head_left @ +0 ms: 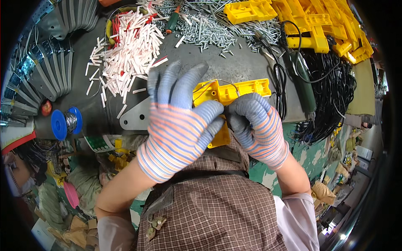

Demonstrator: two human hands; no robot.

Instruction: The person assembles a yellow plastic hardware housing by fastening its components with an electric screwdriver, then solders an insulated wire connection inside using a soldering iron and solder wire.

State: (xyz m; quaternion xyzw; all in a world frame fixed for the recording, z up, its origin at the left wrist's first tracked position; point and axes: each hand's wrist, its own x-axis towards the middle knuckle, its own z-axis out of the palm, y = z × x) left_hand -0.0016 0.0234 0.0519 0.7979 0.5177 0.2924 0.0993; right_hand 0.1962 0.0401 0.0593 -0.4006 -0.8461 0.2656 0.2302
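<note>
A yellow plastic housing [247,88] lies at the table's front edge, with a thin wire running over its top. My left hand [176,113], in a striped knit glove with grey fingertips, is over the housing's left part. Three of its fingers stretch away from me; the forefinger and thumb are bent together in a pinch. My right hand [257,125], gloved alike, has its fingers curled closed against the housing, near the left fingertips. What either hand pinches is hidden. A grey metal plate with holes [134,120] lies partly under my left hand.
White sleeve-like pieces [130,54] are heaped at the far left, beside loose screws [209,35]. More yellow housings [322,25] pile at the far right. A green-handled tool [305,83] and black cables [331,96] lie right; a blue wire spool [66,123] and stacked metal brackets [48,69] left.
</note>
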